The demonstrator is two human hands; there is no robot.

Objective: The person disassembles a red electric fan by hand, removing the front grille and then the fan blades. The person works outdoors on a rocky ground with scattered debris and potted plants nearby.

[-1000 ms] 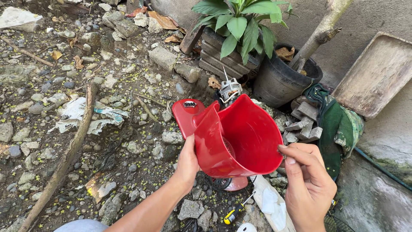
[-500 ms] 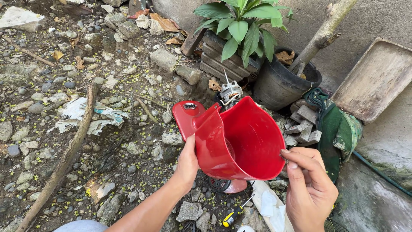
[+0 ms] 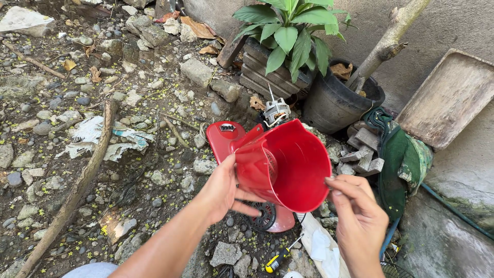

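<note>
A red plastic housing (image 3: 285,164), cone-shaped and hollow, points its open mouth toward me. My left hand (image 3: 221,190) grips its left side from below. My right hand (image 3: 357,216) touches the right rim with the fingertips pinched together. Behind the housing lies a flat red plastic piece (image 3: 224,139). A small electric motor (image 3: 276,110) with bare wires sits just beyond it. Beneath the housing a black round vented part (image 3: 262,216) rests on the ground.
Stony ground with a long stick (image 3: 77,190) and torn white paper (image 3: 98,136) on the left. A black pot (image 3: 334,100) and a leafy plant (image 3: 293,31) stand behind. Green cloth (image 3: 406,159), a flat tray (image 3: 453,98) and a yellow-handled screwdriver (image 3: 278,260) lie nearby.
The red housing has tipped so that its mouth faces me more squarely. My right hand has moved up and closed its fingertips onto the right rim.
</note>
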